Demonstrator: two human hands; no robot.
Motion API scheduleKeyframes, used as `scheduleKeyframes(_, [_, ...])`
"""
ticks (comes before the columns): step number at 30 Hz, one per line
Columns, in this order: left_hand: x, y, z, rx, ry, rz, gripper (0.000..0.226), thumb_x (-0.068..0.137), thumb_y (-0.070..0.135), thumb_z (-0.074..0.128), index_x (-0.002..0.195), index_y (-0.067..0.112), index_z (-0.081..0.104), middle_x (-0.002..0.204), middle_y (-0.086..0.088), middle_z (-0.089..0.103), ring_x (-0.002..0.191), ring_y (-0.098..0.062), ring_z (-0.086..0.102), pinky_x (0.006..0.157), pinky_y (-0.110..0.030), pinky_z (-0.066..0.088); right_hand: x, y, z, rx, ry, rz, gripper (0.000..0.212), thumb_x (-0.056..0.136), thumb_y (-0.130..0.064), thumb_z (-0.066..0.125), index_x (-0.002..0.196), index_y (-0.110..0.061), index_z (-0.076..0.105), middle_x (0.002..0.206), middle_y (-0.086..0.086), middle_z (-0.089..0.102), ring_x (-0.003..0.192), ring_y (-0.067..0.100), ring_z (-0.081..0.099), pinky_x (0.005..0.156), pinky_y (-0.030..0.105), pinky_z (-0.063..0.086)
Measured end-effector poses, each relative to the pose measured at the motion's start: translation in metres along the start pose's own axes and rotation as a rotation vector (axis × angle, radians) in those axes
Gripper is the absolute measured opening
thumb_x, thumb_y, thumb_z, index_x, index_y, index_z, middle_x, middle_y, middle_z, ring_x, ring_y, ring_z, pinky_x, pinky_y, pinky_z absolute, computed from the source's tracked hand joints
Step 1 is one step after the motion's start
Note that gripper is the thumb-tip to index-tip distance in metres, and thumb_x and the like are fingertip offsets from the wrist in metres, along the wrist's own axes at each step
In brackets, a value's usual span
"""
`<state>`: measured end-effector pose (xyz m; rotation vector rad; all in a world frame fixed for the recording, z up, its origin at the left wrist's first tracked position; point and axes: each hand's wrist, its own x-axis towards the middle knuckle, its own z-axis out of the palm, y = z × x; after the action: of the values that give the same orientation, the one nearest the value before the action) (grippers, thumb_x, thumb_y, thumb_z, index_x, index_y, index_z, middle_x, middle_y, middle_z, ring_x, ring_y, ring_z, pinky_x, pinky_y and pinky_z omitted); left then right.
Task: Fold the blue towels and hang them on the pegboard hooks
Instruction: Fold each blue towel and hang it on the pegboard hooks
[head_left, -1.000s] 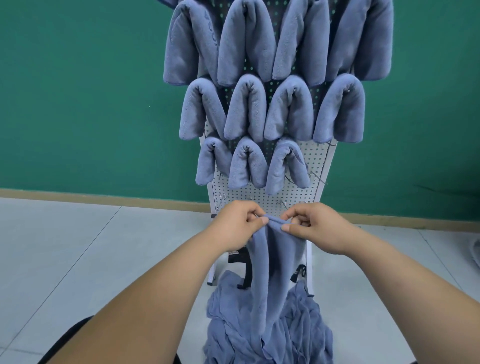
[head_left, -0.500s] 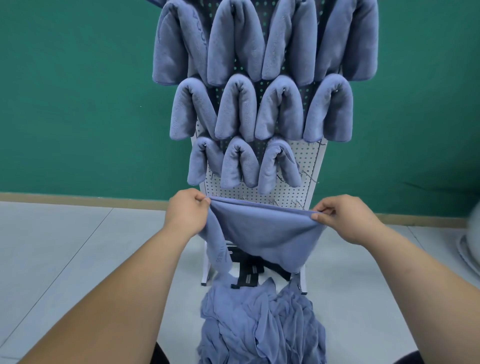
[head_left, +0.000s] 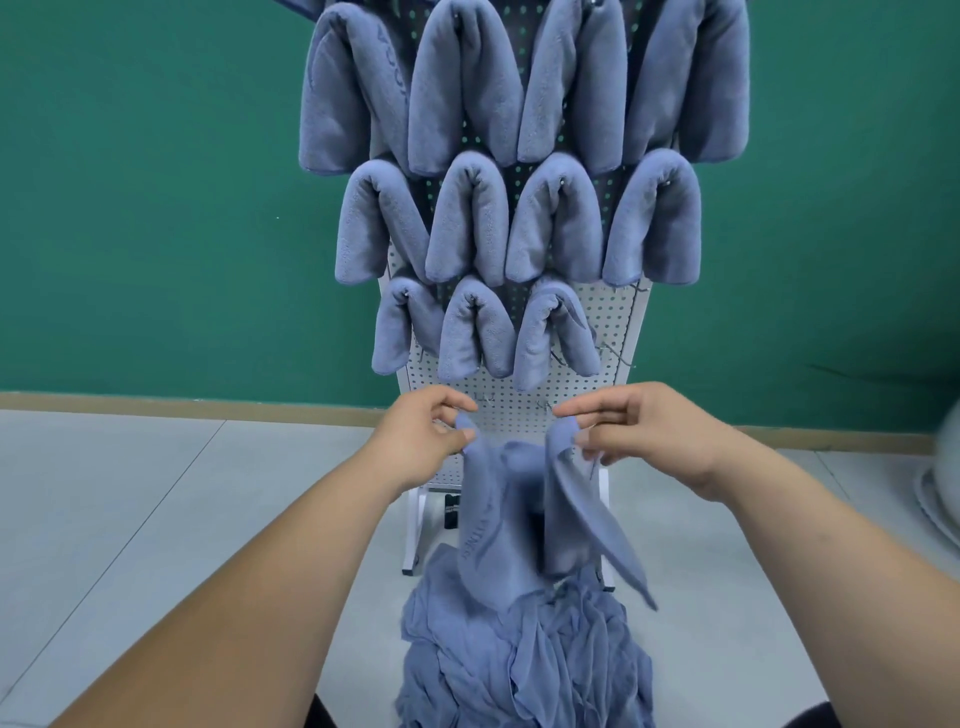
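Partly blurred, towel (head_left: 498, 519) below right hand (head_left: 639, 431).

Bare staged room: green wall (head_left: 156, 208); tiled floor (head_left: 130, 519); freestanding pegboard (head_left: 613, 322).

Blue towel (head_left: 493, 519) hangs doubled, top corners pinched, before the towel-laden pegboard (head_left: 519, 415).

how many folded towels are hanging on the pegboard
11 folded towels on the pegboard: four in the top row, four in the middle row, three in the bottom row, toward its left. The frame cuts the top, so more may hang above.
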<state>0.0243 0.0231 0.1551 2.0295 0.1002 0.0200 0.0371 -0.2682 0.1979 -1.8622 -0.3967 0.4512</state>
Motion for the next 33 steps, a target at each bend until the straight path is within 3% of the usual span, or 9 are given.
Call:
scheduleKeyframes(2, [-0.006,0.008,0.008,-0.07,-0.049,0.013,0.024,0.091,0.003,0.077,0.107,0.021,0.071,0.088,-0.001,0.073,0.074,-0.019,0.063,0.076,-0.032,0.053,0.001,-0.001,0.007,-0.048,-0.032,-0.025,0.042,0.088,0.008,0.073,0.119,-0.02,0.079,0.105,0.001,0.08,0.089,0.013,0.07,0.087,0.032,0.057])
scheduleKeyframes(4, [-0.011,0.014,0.015,-0.113,-0.085,0.026,0.026,0.09,0.004,0.079,0.11,0.019,0.072,0.089,0.0,0.074,0.076,-0.017,0.066,0.08,-0.034,0.054,0.004,-0.001,0.015,-0.131,0.04,-0.064,0.035,0.089,0.006,0.073,0.11,-0.02,0.081,0.094,0.001,0.08,0.083,0.01,0.071,0.083,0.027,0.058])
scheduleKeyframes(8, [-0.018,0.024,0.028,-0.189,-0.151,0.071,0.029,0.089,0.001,0.08,0.114,0.013,0.071,0.09,0.001,0.077,0.079,-0.014,0.068,0.088,-0.035,0.058,0.01,0.007,0.029,-0.292,0.16,-0.161,0.006,0.087,-0.024,0.086,0.087,-0.025,0.081,0.076,0.0,0.074,0.067,0.007,0.062,0.073,0.027,0.053])
scheduleKeyframes(14, [-0.023,0.026,0.036,-0.202,-0.177,0.121,0.021,0.094,0.005,0.074,0.11,0.019,0.073,0.099,-0.003,0.081,0.09,-0.019,0.068,0.099,-0.046,0.056,0.015,0.012,0.039,-0.449,0.278,-0.162,0.026,0.086,-0.044,0.085,0.079,-0.026,0.068,0.076,-0.005,0.074,0.069,0.01,0.066,0.068,0.027,0.053])
scheduleKeyframes(20, [-0.026,0.024,0.036,-0.246,-0.172,0.157,0.02,0.089,0.011,0.084,0.108,0.014,0.076,0.097,-0.006,0.08,0.085,-0.009,0.066,0.089,-0.024,0.058,0.017,0.017,0.037,-0.254,0.123,-0.111,0.019,0.096,-0.028,0.076,0.114,-0.026,0.07,0.069,-0.004,0.066,0.065,0.012,0.054,0.068,0.032,0.045])
scheduleKeyframes(24, [-0.021,0.021,0.032,-0.159,-0.102,0.204,0.017,0.092,0.007,0.08,0.105,0.016,0.076,0.089,-0.001,0.08,0.079,-0.005,0.067,0.085,-0.021,0.055,0.016,0.023,0.033,-0.169,0.018,-0.081,0.011,0.098,-0.024,0.075,0.1,-0.013,0.075,0.073,0.001,0.056,0.071,0.016,0.048,0.073,0.032,0.04])
scheduleKeyframes(28, [-0.016,0.014,0.031,-0.119,-0.104,0.187,0.019,0.09,0.017,0.083,0.108,0.023,0.078,0.092,-0.002,0.08,0.085,-0.008,0.069,0.092,-0.031,0.059,0.018,0.025,0.033,-0.187,0.055,-0.114,0.01,0.096,-0.023,0.078,0.094,-0.015,0.073,0.072,-0.002,0.06,0.07,0.013,0.053,0.075,0.031,0.046])
scheduleKeyframes(33, [-0.014,0.014,0.032,0.063,-0.116,0.268,0.003,0.091,0.022,0.083,0.093,0.022,0.081,0.085,0.004,0.078,0.072,-0.001,0.064,0.075,-0.019,0.053,0.021,0.025,0.038,-0.321,0.045,-0.171,0.008,0.094,-0.027,0.079,0.094,-0.023,0.071,0.067,-0.011,0.062,0.062,0.008,0.052,0.068,0.026,0.046])
